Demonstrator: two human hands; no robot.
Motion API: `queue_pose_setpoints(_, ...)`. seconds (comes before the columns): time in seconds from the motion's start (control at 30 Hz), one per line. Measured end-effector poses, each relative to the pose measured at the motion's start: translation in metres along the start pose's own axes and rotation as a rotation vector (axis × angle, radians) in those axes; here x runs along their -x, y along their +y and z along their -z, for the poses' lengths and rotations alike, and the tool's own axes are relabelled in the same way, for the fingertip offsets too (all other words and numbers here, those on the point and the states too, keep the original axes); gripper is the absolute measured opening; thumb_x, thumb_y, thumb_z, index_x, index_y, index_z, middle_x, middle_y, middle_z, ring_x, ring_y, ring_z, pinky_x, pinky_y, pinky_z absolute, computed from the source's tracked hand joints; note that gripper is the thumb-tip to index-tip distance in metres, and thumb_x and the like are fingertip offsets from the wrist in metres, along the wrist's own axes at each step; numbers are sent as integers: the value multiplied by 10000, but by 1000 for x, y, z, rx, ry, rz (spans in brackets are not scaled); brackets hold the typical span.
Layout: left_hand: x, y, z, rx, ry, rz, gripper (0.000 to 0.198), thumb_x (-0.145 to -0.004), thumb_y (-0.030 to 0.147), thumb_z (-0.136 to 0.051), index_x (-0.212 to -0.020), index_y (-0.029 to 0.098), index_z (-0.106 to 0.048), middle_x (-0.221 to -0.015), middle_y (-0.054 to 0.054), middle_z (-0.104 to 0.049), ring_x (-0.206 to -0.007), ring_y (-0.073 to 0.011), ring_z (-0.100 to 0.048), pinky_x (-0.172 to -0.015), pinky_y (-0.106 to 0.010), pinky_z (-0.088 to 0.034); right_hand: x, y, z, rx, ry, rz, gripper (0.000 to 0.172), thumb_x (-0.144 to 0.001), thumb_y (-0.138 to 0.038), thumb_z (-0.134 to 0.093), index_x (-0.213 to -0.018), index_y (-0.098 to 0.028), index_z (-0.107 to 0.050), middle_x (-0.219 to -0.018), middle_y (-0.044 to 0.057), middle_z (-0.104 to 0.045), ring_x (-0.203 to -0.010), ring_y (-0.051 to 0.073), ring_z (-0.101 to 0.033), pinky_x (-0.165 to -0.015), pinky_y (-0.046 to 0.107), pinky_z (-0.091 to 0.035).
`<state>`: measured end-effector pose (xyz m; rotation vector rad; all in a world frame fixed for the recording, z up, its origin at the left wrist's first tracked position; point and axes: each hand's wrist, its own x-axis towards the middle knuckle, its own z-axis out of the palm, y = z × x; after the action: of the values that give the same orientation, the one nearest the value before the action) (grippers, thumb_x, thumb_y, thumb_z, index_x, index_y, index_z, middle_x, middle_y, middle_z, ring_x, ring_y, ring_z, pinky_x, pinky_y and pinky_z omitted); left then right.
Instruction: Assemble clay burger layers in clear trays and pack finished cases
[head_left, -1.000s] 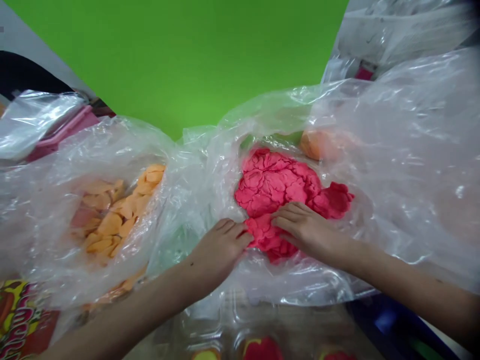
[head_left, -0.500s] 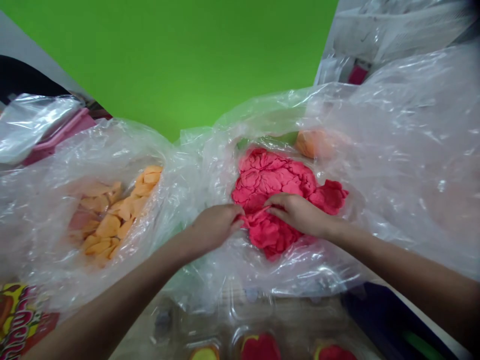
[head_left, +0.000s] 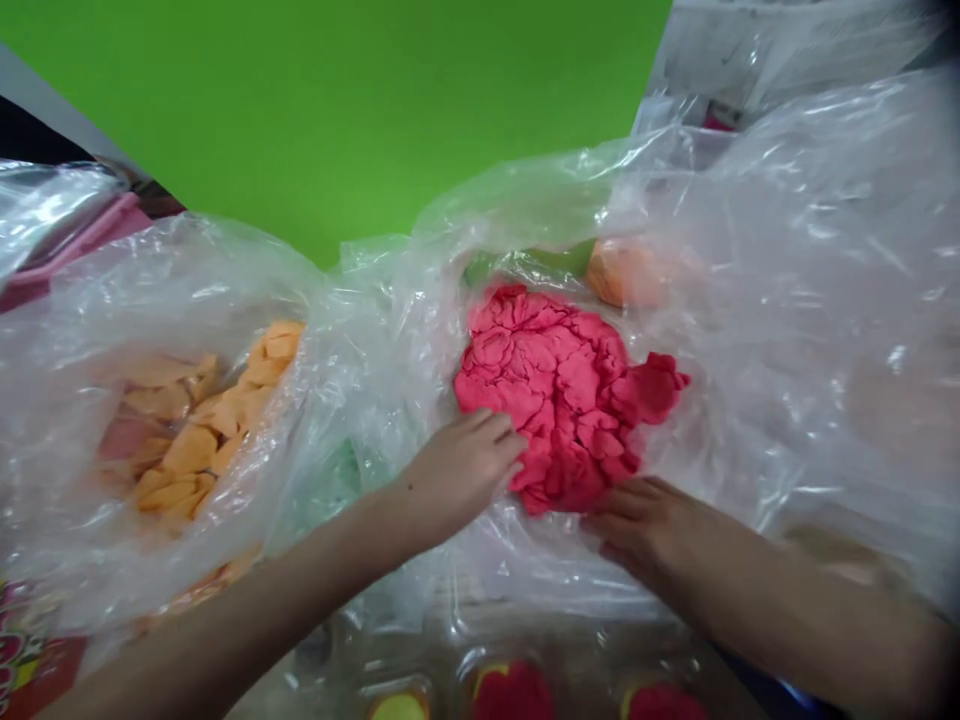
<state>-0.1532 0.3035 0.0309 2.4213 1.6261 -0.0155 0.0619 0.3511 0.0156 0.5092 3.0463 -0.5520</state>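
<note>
A crumpled mound of pink modelling dough [head_left: 559, 395] lies on a sheet of clear plastic film [head_left: 795, 300]. My left hand [head_left: 465, 470] rests at the mound's lower left edge, its fingertips touching the dough and holding nothing. My right hand [head_left: 645, 525] lies flat on the film just below the mound, with its fingertips close to the dough's lower edge. Further left, flat orange dough pieces [head_left: 199, 440] sit under a fold of the film. A rounded orange lump [head_left: 626, 272] lies beyond the pink mound.
A pale green patch [head_left: 334, 485] shows through the film left of my left hand. Below the film is a clear compartment tray [head_left: 510, 680] holding red and yellow dough. A printed package [head_left: 30, 650] sits at the lower left, and a green backdrop [head_left: 322, 120] fills the far side.
Both hands have moved apart. My right hand has slid down off the dough onto the film, and my left hand has let go of the pinched dough. The view has shifted slightly left.
</note>
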Motion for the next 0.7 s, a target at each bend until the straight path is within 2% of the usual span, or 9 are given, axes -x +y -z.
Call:
queue_pose_setpoints(0.07, -2, 10, -9, -27, -8, -37, 313, -832, 320, -454, -1100, 168, -503, -989, -76, -528, -935, -212, -460, -811, -330, -391, 17, -14, -3, 30, -27, -24, 84, -744, -167, -558, -770, -206, -628, -757, 47, -665, -751, 210, -613, -704, 351, -489)
queue_pose_setpoints(0.13, -7, 15, -18, -58, -2, -44, 480, -773, 358, -541, -1213, 217, -410, -1106, -96, -475, -997, -244, -431, -834, -363, -379, 28, -24, -2, 76, -29, -51, 90, -728, -196, -570, -801, -207, -621, -787, 58, -670, -753, 236, -615, -685, 383, -501)
queue_pose_setpoints(0.2, -11, 15, -23, -84, -20, -53, 526, -746, 358, -576, -1229, 263, -390, -1174, -104, -428, -1034, -264, -409, -846, -385, -367, 34, -29, 0, 119, -11, -61, 98, -729, -213, -559, -809, -210, -616, -810, 65, -676, -746, 253, -619, -679, 412, -507)
queue_pose_setpoints(0.37, -15, 9, -21, -121, -93, 17, 338, -758, 417, -534, -979, 163, -555, -1095, -132, -460, -982, -268, -430, -812, -384, -379, 41, -31, 0, 170, 94, -56, 111, -723, -215, -551, -815, -211, -614, -872, 71, -687, -748, 261, -630, -704, 430, -512)
queue_pose_setpoints(0.47, -15, 7, -17, -143, -97, 75, 275, -779, 371, -515, -887, 121, -546, -1001, -133, -498, -912, -253, -455, -774, -371, -394, 46, -32, -2, 159, 126, -81, 123, -706, -221, -577, -821, -205, -616, -879, 71, -686, -762, 263, -629, -702, 427, -510)
queue_pose_setpoints(0.53, -16, 5, -13, -139, -87, 133, 212, -792, 309, -497, -876, 117, -529, -930, -122, -522, -865, -247, -474, -742, -366, -399, 48, -32, -2, 109, 94, -104, 76, -711, -223, -581, -779, -211, -614, -847, 60, -685, -739, 255, -626, -685, 417, -508)
queue_pose_setpoints(0.6, -20, 3, -5, -43, -78, 238, 226, -807, 313, -466, -916, 120, -510, -817, -90, -550, -773, -229, -505, -685, -356, -407, 48, -28, 1, 38, 40, -121, 64, -752, -219, -546, -739, -219, -609, -786, 48, -677, -695, 230, -622, -648, 383, -502)
queue_pose_setpoints(0.7, -25, -3, 13, 345, -48, 372, 314, -809, 410, -442, -991, 161, -502, -772, -33, -579, -674, -172, -529, -624, -304, -414, 38, -14, 6, -43, 12, -183, 181, -819, -172, -454, -738, -221, -608, -700, 40, -648, -618, 188, -610, -580, 317, -476)
